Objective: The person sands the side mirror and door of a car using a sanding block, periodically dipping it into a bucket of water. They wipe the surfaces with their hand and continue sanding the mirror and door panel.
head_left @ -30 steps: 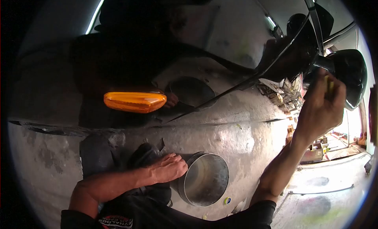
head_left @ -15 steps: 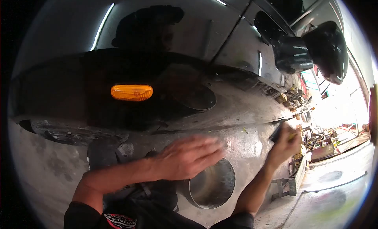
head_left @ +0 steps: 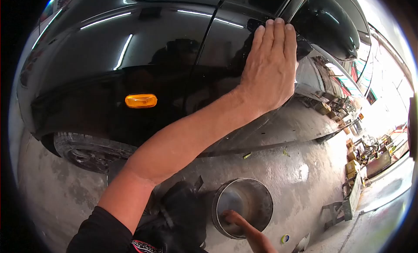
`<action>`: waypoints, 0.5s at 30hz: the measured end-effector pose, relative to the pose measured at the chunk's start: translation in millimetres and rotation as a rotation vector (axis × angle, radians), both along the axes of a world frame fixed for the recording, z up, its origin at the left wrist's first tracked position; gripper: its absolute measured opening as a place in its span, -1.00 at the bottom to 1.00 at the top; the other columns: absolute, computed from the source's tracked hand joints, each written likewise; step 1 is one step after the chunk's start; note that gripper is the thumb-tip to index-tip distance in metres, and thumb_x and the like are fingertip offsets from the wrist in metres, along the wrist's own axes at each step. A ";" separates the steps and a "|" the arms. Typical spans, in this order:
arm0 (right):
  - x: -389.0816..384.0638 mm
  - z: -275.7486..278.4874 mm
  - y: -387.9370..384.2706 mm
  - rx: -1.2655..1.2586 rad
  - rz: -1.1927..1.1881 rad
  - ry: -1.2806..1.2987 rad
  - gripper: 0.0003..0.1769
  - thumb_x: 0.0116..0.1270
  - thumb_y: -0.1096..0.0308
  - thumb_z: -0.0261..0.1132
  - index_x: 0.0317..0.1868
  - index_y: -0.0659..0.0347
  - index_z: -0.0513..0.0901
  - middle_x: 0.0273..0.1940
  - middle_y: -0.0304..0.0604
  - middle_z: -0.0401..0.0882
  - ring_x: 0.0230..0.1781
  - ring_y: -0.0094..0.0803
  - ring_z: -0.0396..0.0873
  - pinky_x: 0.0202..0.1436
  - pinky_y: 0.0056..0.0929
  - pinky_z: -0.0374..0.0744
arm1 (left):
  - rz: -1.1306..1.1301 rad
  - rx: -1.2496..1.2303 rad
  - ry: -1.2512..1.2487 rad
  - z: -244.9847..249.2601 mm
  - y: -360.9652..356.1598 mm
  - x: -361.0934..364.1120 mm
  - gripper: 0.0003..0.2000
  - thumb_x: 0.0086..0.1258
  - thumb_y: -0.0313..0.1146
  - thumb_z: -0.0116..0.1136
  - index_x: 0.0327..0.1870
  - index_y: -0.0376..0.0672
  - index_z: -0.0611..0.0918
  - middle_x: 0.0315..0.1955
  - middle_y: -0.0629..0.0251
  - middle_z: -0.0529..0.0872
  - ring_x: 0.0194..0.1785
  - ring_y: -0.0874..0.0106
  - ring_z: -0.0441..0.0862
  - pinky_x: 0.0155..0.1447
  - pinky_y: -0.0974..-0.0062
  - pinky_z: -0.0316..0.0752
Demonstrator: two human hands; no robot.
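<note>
My left hand (head_left: 271, 63) lies flat with its fingers stretched out together. It rests against the glossy black car door (head_left: 222, 48), just below the side mirror (head_left: 328, 26). Down inside the round bucket (head_left: 266, 194), my right hand (head_left: 234, 217) is closed, its fingers curled and partly hidden. Whatever it holds cannot be made out. An orange side marker light (head_left: 141, 100) sits on the black fender, left of my forearm.
The front wheel (head_left: 89, 150) stands at the lower left. A small yellow-and-blue ring (head_left: 285, 238) lies on the concrete floor (head_left: 300, 166) near the bucket. A low bench (head_left: 348, 203) and several boxes and tools (head_left: 374, 161) are on the right.
My left hand has moved up and right from above the bucket onto the door. My right hand, then holding a dark flat piece at the right, has dropped into the bucket. The view has shifted.
</note>
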State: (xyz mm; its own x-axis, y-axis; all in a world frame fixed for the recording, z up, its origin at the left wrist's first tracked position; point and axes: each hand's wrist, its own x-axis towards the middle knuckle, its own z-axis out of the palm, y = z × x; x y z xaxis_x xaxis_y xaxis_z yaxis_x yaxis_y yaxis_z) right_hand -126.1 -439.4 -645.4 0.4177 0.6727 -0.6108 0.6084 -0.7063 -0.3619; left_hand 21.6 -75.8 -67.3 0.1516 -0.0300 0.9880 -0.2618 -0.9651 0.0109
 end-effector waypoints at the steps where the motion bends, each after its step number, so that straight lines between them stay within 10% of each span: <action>1: 4.5 -18.0 1.6 -0.146 0.125 0.052 -0.48 0.25 0.45 0.19 0.24 0.04 0.71 0.07 -0.13 0.76 0.04 -0.19 0.73 0.17 -0.17 0.71 | 0.031 0.026 -0.003 -5.6 0.6 1.0 -0.42 0.54 -0.29 0.18 0.41 -0.56 0.37 0.32 -0.41 0.48 0.48 -0.18 0.41 0.60 -0.04 0.21; 8: 32.4 -0.4 19.2 -0.390 -0.390 0.571 -0.52 0.29 0.34 0.31 0.25 0.08 0.72 0.08 -0.13 0.75 0.01 -0.12 0.73 0.12 -0.11 0.73 | 0.090 0.265 0.047 -28.1 17.5 -12.6 -0.48 0.60 -0.36 0.04 0.47 -0.52 0.41 0.44 -0.39 0.42 0.54 -0.17 0.39 0.63 -0.03 0.23; 15: 43.9 -36.3 31.8 -0.454 -0.409 0.546 -0.58 0.29 0.34 0.37 0.18 0.12 0.74 0.12 -0.15 0.73 0.03 -0.19 0.73 0.09 -0.19 0.75 | 0.209 0.423 0.134 -42.0 24.1 -33.2 -0.52 0.58 -0.34 0.05 0.37 -0.54 0.53 0.37 -0.40 0.50 0.53 -0.15 0.41 0.63 -0.01 0.23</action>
